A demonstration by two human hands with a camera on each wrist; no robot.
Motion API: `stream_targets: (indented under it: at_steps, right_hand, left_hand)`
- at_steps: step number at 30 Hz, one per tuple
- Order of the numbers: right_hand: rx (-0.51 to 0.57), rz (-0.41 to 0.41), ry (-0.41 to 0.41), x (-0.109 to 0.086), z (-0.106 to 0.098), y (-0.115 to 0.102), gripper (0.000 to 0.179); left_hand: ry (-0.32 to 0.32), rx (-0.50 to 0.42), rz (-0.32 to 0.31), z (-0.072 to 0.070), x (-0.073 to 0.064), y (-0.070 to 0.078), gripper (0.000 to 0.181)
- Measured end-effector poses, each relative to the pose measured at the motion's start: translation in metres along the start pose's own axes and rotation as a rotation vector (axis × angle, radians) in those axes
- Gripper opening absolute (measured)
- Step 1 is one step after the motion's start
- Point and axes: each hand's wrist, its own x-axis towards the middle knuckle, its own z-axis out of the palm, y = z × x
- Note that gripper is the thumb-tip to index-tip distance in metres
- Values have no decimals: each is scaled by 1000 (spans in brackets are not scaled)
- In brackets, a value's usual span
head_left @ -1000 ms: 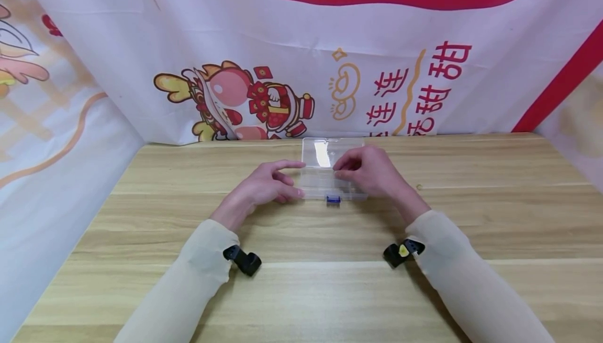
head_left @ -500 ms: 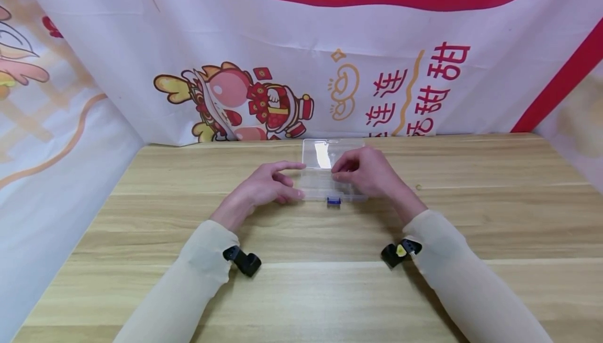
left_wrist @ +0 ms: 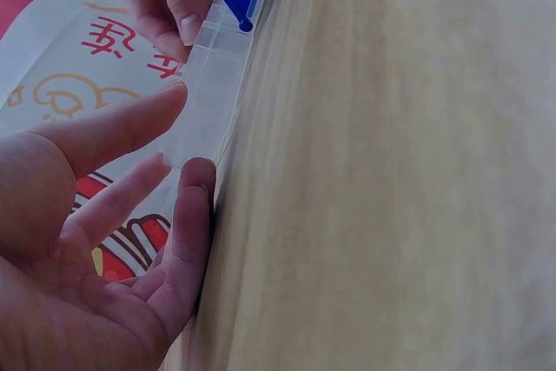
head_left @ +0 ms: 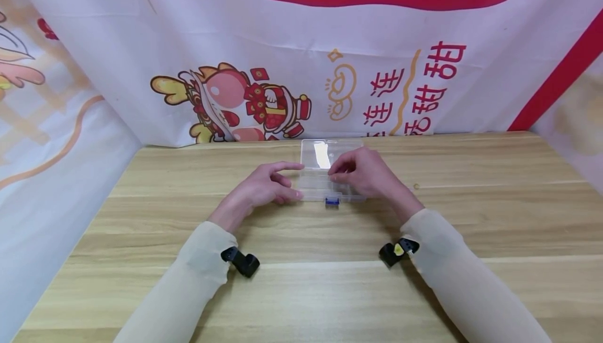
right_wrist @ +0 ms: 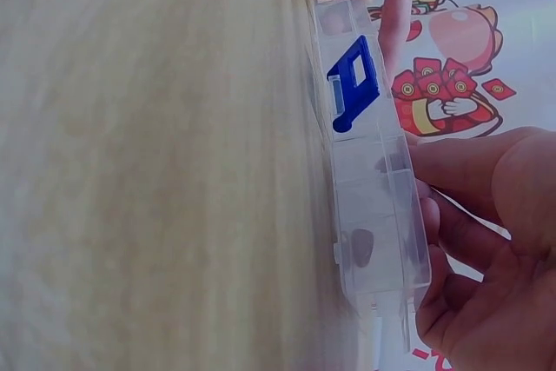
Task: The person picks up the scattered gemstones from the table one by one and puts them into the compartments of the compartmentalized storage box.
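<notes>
Basically, I've got a clear plastic box (head_left: pixel 313 180) at the far side of the wood-grain surface (head_left: pixel 301 296), approx. mid-width, btwn the two hands. Its lid (head_left: pixel 308 149) is turned back on the far side, w/ a bright glare patch; a blue latch (head_left: pixel 332 201) sits at the front edge. Thin walls split the inside into compartments.

L hand (head_left: pixel 264 181): grip apart, index finger and thumb spread, tips at the box's left end, thumb by the front corner. R hand (head_left: pixel 369 173): fingers bent, thumb and fingertips close together near the box's middle; I can't tell if the grip is clamped on anything, b/c the tips are partly hidden.

In the right-wrist view, a grey oval (right_wrist: pixel 361 248) shows thru the box nr its right end; unclear what. Both arms wear pale sleeves (head_left: pixel 174 285), each w/ a black wrist cam (head_left: pixel 241 262). Behind hangs a white cloth (head_left: pixel 292 29) w/ red lettering and a cartoon figure (head_left: pixel 273 104).
</notes>
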Motion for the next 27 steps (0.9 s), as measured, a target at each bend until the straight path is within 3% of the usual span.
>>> stream_targets:
  at_steps: [27]
  right_hand:
    - [-6,18,-28,-1,1,-1,12]
  left_hand:
    - [7,21,2,0,0,0,63]
